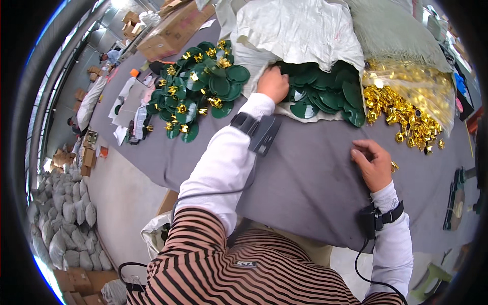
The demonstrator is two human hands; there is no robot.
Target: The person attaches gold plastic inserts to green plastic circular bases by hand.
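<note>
My left hand [273, 84] is at the left side of the mouth of a white woven sack [300, 30]. Its fingers are closed and partly hidden, so what they grip does not show. Glossy dark green discs [330, 89] spill from the sack beside it. Over the grey cloth, my right hand [373, 161] is curled, thumb near the forefinger; whatever lies within the fingers is hidden. A small gold piece [395, 166] shows at its outer side; I cannot tell whether it is held or lying on the cloth. Nearest that hand is a heap of shiny gold pieces [406, 119].
Left of the sack lies a pile of green discs with gold pieces attached [195, 84]. A clear plastic bag [417, 84] of gold pieces sits at the right under another sack [396, 30]. A cardboard box [175, 33] stands at the far left. Grey cloth [300, 178] covers the table.
</note>
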